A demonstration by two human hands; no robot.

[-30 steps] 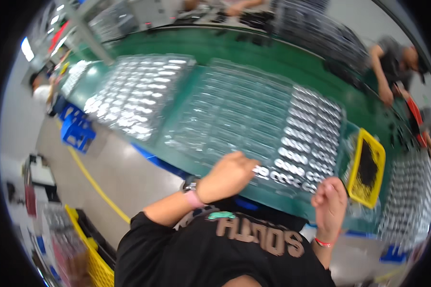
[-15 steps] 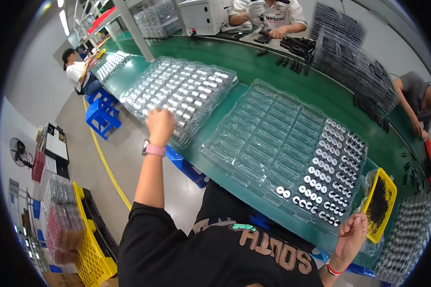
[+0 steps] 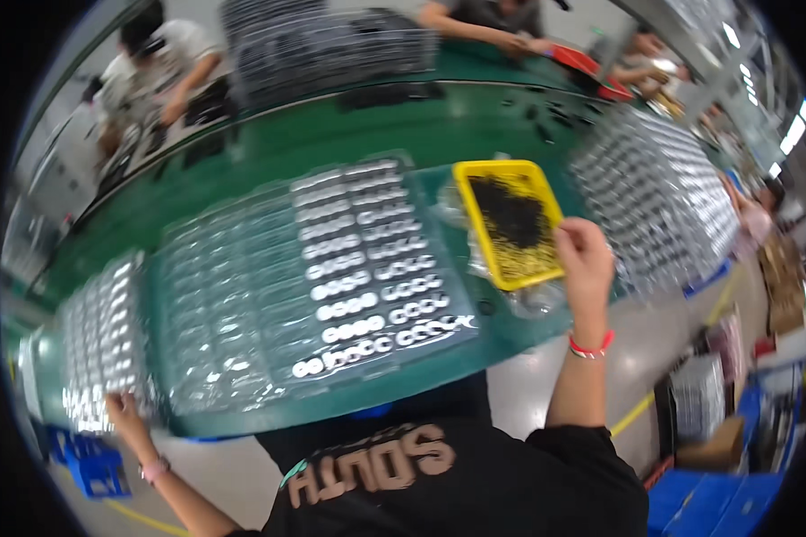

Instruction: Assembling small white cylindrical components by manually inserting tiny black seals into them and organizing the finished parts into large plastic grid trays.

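Note:
My right hand (image 3: 587,265) is at the right rim of a shallow yellow tray (image 3: 553,202) that holds many tiny black parts. Its thumb and fingers are pinched together; whatever is between them is too small to make out. At the near edge of the left clear plastic tray, filled with silvery-white cylinders (image 3: 116,315), is my left hand (image 3: 127,415), its fingers blurred by motion. Between the hands lies a large clear compartment tray (image 3: 208,295). White round-ended pieces (image 3: 336,288) fill its right-hand columns, plus a couple at the near edge of the column beside them.
A tall stack of clear trays (image 3: 649,201) stands right of the yellow tray. More stacked trays (image 3: 331,55) sit across the green table (image 3: 304,116), with co-workers (image 3: 166,72) behind. Loose black parts (image 3: 546,116) lie at the far right. A blue stool (image 3: 97,470) stands at lower left.
The view has swung to the right. My right hand has moved from the filled tray's near corner to the yellow tray's rim. My left hand remains at the left tray, now by its near edge.

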